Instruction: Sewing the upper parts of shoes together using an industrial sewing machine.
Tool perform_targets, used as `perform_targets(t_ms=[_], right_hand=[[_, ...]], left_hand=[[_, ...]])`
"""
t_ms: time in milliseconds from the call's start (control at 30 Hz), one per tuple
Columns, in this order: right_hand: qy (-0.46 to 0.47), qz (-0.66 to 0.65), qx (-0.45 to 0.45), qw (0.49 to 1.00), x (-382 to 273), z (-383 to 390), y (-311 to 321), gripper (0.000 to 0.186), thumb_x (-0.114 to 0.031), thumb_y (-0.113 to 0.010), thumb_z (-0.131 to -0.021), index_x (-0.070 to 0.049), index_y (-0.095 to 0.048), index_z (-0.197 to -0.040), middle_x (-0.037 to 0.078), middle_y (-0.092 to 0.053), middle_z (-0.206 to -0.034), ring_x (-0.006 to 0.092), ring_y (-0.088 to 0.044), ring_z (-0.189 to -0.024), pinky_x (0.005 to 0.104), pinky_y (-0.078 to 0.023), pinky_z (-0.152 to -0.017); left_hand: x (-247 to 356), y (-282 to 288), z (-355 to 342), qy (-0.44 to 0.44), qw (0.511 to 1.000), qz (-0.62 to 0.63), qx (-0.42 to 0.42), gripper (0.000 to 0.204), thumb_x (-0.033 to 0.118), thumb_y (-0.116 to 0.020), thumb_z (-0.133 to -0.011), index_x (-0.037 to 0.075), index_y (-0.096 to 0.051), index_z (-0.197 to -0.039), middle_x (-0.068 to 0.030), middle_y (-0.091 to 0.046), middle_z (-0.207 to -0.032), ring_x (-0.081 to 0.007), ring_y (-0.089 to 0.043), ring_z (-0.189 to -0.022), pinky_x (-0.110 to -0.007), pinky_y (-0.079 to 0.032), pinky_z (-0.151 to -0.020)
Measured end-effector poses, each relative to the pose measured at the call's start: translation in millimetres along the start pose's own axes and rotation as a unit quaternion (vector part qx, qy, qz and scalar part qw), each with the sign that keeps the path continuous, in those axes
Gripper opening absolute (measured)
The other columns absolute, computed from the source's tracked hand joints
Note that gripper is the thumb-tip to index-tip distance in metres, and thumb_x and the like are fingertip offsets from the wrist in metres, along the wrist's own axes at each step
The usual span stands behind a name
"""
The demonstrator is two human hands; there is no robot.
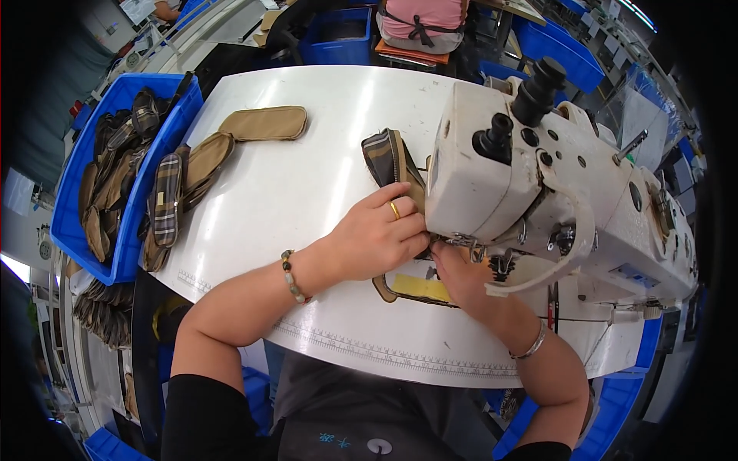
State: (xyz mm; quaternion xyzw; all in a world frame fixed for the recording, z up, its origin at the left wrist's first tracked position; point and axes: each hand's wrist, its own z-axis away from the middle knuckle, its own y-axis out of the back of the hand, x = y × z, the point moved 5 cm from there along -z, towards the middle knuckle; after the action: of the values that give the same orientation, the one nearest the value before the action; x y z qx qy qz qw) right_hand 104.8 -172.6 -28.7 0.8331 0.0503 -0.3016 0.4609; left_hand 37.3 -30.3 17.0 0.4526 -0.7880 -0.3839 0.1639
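A zippered fabric pouch (pixel 393 163), brown with dark plaid, lies partly under the head of a white sewing machine (pixel 480 165). My left hand (pixel 384 234) is closed on the pouch, fingers curled over it left of the needle area. Close to the left fingertips, my right hand (pixel 465 283) pinches at the pouch's near edge; the machine head hides some of its fingers. Below the hands, a yellow patch (pixel 419 287) shows on the machine bed beside a curved brown fabric edge (pixel 383 289). The needle itself is hidden.
A blue bin (pixel 65 223) on the left holds several plaid and brown pouches. More brown pieces (pixel 265 123) trail from it onto the white table (pixel 307 192). Red-handled scissors (pixel 553 306) lie right of my right hand. A printed ruler runs along the table's near edge.
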Motion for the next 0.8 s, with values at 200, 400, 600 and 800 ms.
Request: perform_targets(t_ms=[200, 400, 600, 800], right_hand=[[0.16, 0.235, -0.007, 0.959, -25, 0, 7, 0.019, -0.001, -0.063, -0.086, 0.001, -0.064, -0.105, 0.01, -0.06, -0.078, 0.0225, -0.064, -0.064, 0.0304, -0.052, -0.056], [0.18, 0.23, -0.02, 0.956, -30, 4, 9, 0.027, 0.001, -0.061, -0.081, 0.004, -0.063, -0.107, 0.01, -0.059, -0.075, 0.0229, -0.064, -0.061, 0.0327, -0.051, -0.053], [0.21, 0.332, -0.043, 0.918, -34, 19, 8, 0.042, -0.001, -0.057, -0.079, 0.006, -0.062, -0.12, 0.012, -0.061, -0.076, 0.0242, -0.063, -0.061, 0.0354, -0.052, -0.054], [0.146, 0.309, -0.106, 0.934, -41, 14, 17, 0.045, -0.006, -0.059, -0.079, 0.004, -0.062, -0.123, 0.008, -0.064, -0.079, 0.021, -0.065, -0.067, 0.0385, -0.054, -0.053]], left_hand=[[-3, -3, 0, 0.022, 1.0, 0.015, -0.016, 0.011, 0.015, -0.062, -0.069, 0.011, -0.068, -0.076, 0.0008, -0.056, -0.077, -0.0178, -0.057, -0.085, -0.04, -0.047, -0.1], [-1, -1, 2, 0.027, 0.999, 0.003, -0.021, 0.011, 0.015, -0.062, -0.072, 0.013, -0.07, -0.078, 0.0022, -0.057, -0.078, -0.0164, -0.057, -0.087, -0.044, -0.043, -0.105], [-2, -3, 4, 0.035, 0.994, 0.011, -0.104, 0.017, 0.013, -0.062, -0.076, 0.015, -0.073, -0.089, 0.0031, -0.06, -0.086, -0.0166, -0.057, -0.094, -0.046, -0.037, -0.11], [1, -1, 1, 0.034, 0.986, 0.033, -0.162, 0.026, 0.013, -0.061, -0.079, 0.017, -0.074, -0.102, 0.0022, -0.06, -0.104, -0.0173, -0.056, -0.105, -0.045, -0.036, -0.109]])
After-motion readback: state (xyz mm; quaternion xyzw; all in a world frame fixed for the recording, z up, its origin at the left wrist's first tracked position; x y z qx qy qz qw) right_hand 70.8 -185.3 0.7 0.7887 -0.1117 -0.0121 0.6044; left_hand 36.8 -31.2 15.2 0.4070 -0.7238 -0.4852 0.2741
